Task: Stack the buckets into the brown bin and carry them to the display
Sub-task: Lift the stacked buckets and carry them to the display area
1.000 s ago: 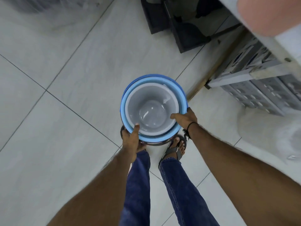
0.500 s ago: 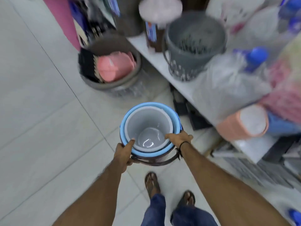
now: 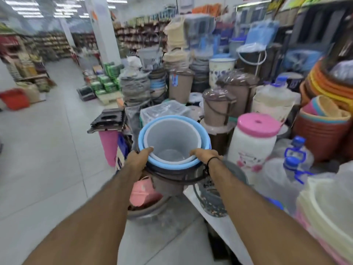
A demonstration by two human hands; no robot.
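I hold a nested stack in front of me, off the floor. A grey bucket (image 3: 172, 138) sits inside a light blue bucket (image 3: 168, 165), and both sit in the brown bin (image 3: 166, 183), whose dark handle hangs below the rim. My left hand (image 3: 138, 158) grips the stack's near left rim, thumb over the edge. My right hand (image 3: 203, 155), with a black band on the wrist, grips the near right rim. The bin's lower part is partly hidden by my arms.
A crowded display of plastic ware stands ahead and to the right: brown lidded bins (image 3: 217, 106), a white jar with a pink lid (image 3: 252, 142), water bottles (image 3: 294, 159), stacked orange baskets (image 3: 324, 119). A grey tub with pink items (image 3: 143, 199) sits on the floor below. A tiled aisle (image 3: 47, 150) runs left.
The view has swung up from the floor to the shop display. The stack stays in both hands and has come up closer to the shelf goods.
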